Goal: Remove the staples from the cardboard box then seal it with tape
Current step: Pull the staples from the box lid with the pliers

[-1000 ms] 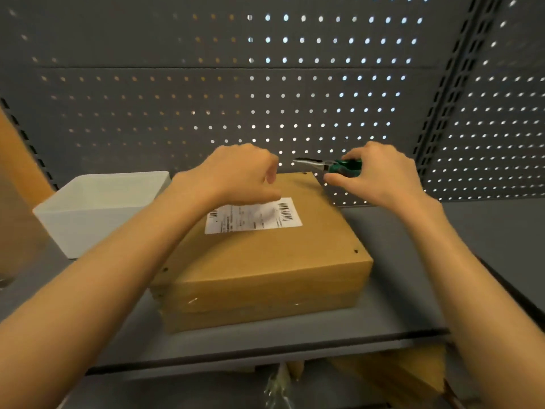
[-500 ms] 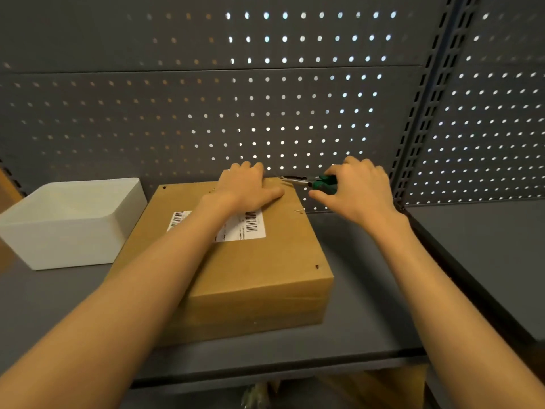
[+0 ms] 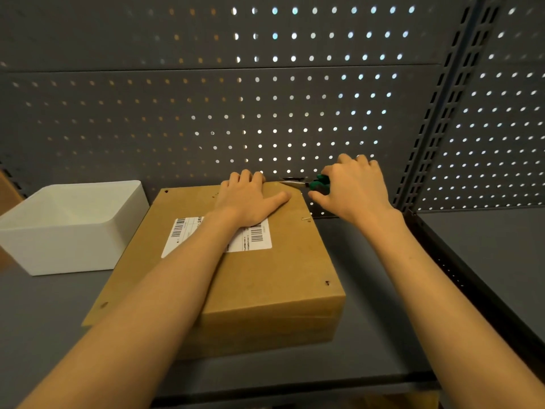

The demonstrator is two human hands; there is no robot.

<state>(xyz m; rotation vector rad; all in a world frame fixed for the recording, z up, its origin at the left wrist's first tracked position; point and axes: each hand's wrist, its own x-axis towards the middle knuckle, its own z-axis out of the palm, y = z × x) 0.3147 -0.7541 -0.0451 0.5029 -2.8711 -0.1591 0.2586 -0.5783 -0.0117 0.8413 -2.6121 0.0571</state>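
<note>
Hidden under the left hand [image 3: 250, 199] and forearm: the middle of the white label [image 3: 256, 236] and the far edge of the cardboard box [image 3: 265, 278] at frame centre. Mostly buried in the right hand [image 3: 354, 190], right of centre: green pliers [image 3: 317, 182], jaw tips blurred against the pegboard [image 3: 206, 113]. Too small to read: label print; too small to make out: staple [image 3: 305, 219].

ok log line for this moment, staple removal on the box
phase: staple removal | left hand: flat on cardboard box | right hand: grips green pliers at far edge | loose staple on lid | tape: unseen
</note>
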